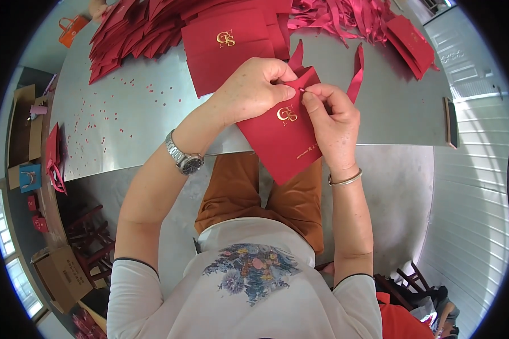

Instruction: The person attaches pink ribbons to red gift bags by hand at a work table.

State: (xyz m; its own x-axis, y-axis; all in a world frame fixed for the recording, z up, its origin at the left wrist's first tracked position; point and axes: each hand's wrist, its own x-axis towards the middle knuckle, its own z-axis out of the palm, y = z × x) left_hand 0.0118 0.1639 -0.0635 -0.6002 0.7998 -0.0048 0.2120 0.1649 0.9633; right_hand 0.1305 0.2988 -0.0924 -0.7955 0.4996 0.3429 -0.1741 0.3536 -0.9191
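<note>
A red paper gift bag (280,144) with gold lettering hangs tilted over the table's near edge, in front of my body. My left hand (253,87) is closed on its upper edge, thumb on the front face. Close beside that thumb, my right hand (332,116) pinches a small pink ribbon tip (302,90) at the bag's top. A loose length of red ribbon (357,73) rises from behind my right hand, and another strip (297,55) stands up behind the bag's top. The fingers partly cover the bag's upper edge.
Flat red bags (136,34) lie heaped on the metal table (390,121) at the far left, others (232,53) stacked at centre. Pink ribbons (345,20) and a small bag pile (411,46) lie far right. Red paper dots (96,118) dot the left side. A carton (62,277) stands lower left.
</note>
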